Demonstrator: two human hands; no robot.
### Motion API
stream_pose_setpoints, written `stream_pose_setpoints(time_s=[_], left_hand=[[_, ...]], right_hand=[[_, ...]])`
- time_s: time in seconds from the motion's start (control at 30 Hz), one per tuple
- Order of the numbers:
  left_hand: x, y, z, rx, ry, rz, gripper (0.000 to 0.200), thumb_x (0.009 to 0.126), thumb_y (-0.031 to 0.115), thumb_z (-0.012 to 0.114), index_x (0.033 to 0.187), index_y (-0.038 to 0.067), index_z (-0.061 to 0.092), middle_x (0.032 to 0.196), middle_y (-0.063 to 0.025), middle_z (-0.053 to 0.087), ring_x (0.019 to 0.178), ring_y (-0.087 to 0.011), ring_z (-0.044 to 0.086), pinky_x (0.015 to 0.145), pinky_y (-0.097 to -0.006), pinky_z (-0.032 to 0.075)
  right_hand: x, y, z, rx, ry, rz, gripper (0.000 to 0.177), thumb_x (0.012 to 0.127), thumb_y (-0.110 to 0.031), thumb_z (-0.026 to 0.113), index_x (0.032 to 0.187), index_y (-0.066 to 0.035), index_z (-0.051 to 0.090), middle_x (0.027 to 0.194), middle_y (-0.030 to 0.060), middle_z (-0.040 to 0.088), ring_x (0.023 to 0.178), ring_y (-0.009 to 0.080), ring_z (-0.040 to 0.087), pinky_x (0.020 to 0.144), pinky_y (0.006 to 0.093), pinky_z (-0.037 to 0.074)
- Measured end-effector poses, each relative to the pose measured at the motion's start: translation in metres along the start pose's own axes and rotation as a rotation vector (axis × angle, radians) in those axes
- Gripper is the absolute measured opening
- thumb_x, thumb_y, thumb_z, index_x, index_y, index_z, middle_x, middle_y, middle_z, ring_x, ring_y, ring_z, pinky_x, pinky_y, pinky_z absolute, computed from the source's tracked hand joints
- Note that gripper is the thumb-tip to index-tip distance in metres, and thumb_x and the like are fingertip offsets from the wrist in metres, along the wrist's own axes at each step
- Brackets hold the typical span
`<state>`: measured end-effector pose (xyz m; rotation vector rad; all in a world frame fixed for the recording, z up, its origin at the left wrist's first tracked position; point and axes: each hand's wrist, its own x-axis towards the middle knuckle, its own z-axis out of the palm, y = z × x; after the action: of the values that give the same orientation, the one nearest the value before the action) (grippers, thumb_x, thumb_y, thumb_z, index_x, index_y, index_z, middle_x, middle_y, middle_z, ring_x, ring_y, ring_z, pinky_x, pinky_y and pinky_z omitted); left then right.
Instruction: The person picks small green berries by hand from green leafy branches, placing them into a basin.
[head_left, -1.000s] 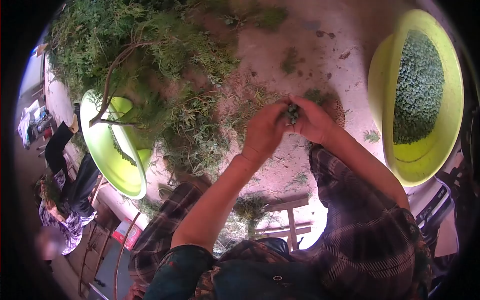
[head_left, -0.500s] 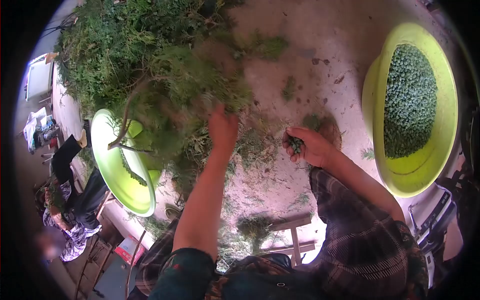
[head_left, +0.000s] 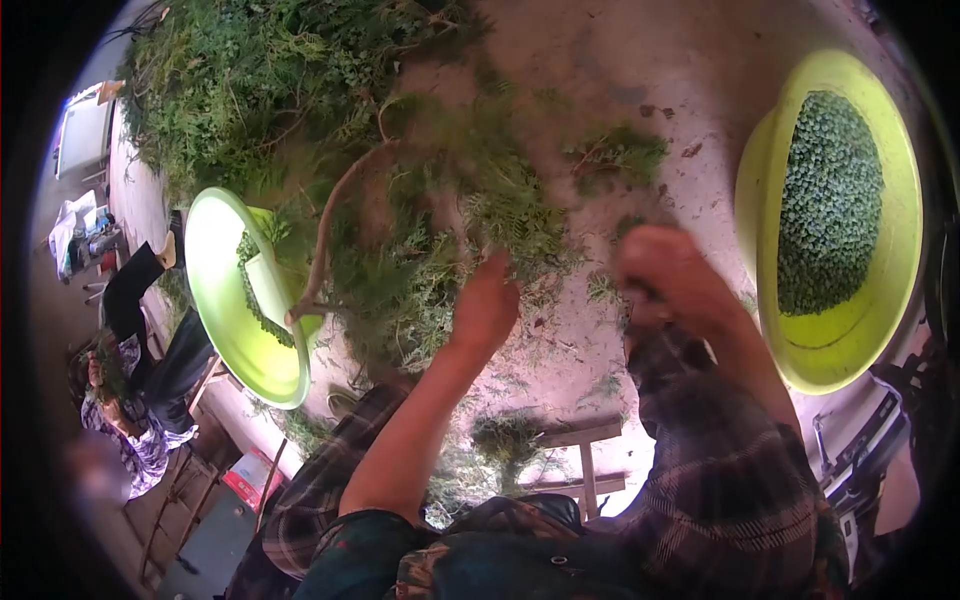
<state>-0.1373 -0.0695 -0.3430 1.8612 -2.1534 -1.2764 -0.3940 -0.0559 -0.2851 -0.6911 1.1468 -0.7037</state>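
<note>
My left hand is closed on a leafy evergreen branch, whose flat, scale-leaved sprays spread out ahead of it. A bare, curved woody stem runs through the blurred greenery on the left. My right hand, smeared by motion, is curled above my right knee, apart from the branch. Its palm is hidden now; half a second ago small green cones showed in it. To the right stands a yellow-green basin holding many small green cones.
A big heap of evergreen cuttings covers the far left. Another light-green basin with some cones stands at left. A loose sprig lies on the floor. A seated person is at far left, and a wooden stool stands between my knees.
My left hand has moved right and nearer me with the branch, swinging the woody stem. My right hand has shifted right and turned its palm out of sight.
</note>
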Motion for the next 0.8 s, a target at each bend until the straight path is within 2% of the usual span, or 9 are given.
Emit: stream_pose_setpoints(time_s=[0.13,0.2,0.3,0.33,0.43,0.5,0.6,0.67,0.8], left_hand=[[-0.020,0.000,-0.017,0.000,-0.010,-0.019,0.041,0.083,0.008,0.056,0.122,-0.001,0.049,0.105,-0.0248,0.060,0.096,-0.0402,0.058,0.083,-0.0431,0.047],[-0.035,0.004,-0.021,0.026,0.049,0.009,0.040,0.083,0.009,0.057,0.122,0.000,0.051,0.104,-0.0235,0.061,0.095,-0.0375,0.060,0.082,-0.0403,0.047],[-0.060,0.016,-0.028,0.077,0.031,0.127,0.036,0.081,0.009,0.059,0.116,0.001,0.053,0.104,-0.0221,0.060,0.089,-0.0352,0.060,0.077,-0.0387,0.048],[-0.067,0.018,-0.035,0.072,0.053,0.113,0.036,0.081,0.009,0.059,0.116,0.001,0.053,0.104,-0.0221,0.060,0.089,-0.0352,0.060,0.077,-0.0387,0.048],[-0.090,-0.002,-0.051,-0.225,0.194,-0.400,0.033,0.077,0.010,0.062,0.104,0.000,0.047,0.109,-0.0244,0.053,0.093,-0.0380,0.057,0.079,-0.0429,0.048],[-0.093,-0.009,-0.078,-0.516,0.561,-0.418,0.055,0.073,0.009,0.068,0.118,-0.004,0.039,0.118,-0.0260,0.046,0.103,-0.0384,0.051,0.086,-0.0427,0.044],[-0.088,-0.008,-0.119,-0.029,0.746,-0.285,0.083,0.069,0.013,0.074,0.134,-0.006,0.025,0.127,-0.0264,0.039,0.120,-0.0391,0.037,0.104,-0.0416,0.028],[-0.080,-0.009,-0.134,0.239,0.826,0.051,0.068,0.075,0.014,0.070,0.131,-0.001,0.035,0.119,-0.0232,0.049,0.110,-0.0338,0.048,0.094,-0.0394,0.038],[-0.066,0.005,-0.170,-0.336,0.475,0.070,0.044,0.084,0.012,0.061,0.125,0.005,0.047,0.098,-0.0172,0.061,0.090,-0.0255,0.059,0.079,-0.0361,0.045]], right_hand=[[-0.064,-0.056,-0.051,-0.400,0.811,-0.374,0.019,0.090,-0.021,0.056,0.100,-0.006,0.059,0.095,0.0049,0.059,0.078,0.0102,0.056,0.062,0.0210,0.043],[-0.070,-0.067,-0.076,-1.158,1.015,-0.469,0.027,0.090,-0.018,0.057,0.113,-0.004,0.060,0.112,0.0098,0.061,0.098,0.0154,0.060,0.081,0.0253,0.047],[-0.085,-0.065,-0.078,-1.531,1.026,-0.359,0.031,0.087,-0.016,0.060,0.114,-0.002,0.060,0.120,0.0145,0.058,0.114,0.0227,0.053,0.100,0.0345,0.036],[-0.087,-0.071,-0.068,-1.534,1.010,-0.386,0.031,0.087,-0.016,0.060,0.114,-0.002,0.060,0.120,0.0145,0.058,0.114,0.0227,0.053,0.100,0.0345,0.036],[-0.107,-0.103,-0.004,-0.536,0.606,-0.408,0.030,0.081,-0.007,0.061,0.109,0.001,0.062,0.107,0.0185,0.063,0.105,0.0270,0.059,0.096,0.0359,0.041],[-0.130,-0.137,0.046,-0.734,0.325,-0.597,0.025,0.077,-0.003,0.060,0.101,0.000,0.064,0.098,0.0160,0.065,0.096,0.0263,0.063,0.090,0.0355,0.047],[-0.168,-0.182,0.096,-0.746,-0.013,-0.756,0.021,0.079,-0.008,0.061,0.099,-0.003,0.061,0.093,0.0140,0.063,0.088,0.0258,0.061,0.081,0.0352,0.050],[-0.196,-0.208,0.119,-0.697,-0.092,-0.814,0.019,0.080,-0.012,0.062,0.098,-0.005,0.059,0.089,0.0126,0.062,0.083,0.0254,0.060,0.075,0.0351,0.051],[-0.244,-0.243,0.155,-0.637,-0.125,-0.916,0.017,0.082,-0.019,0.063,0.095,-0.010,0.055,0.082,0.0099,0.060,0.072,0.0247,0.058,0.063,0.0348,0.054]])
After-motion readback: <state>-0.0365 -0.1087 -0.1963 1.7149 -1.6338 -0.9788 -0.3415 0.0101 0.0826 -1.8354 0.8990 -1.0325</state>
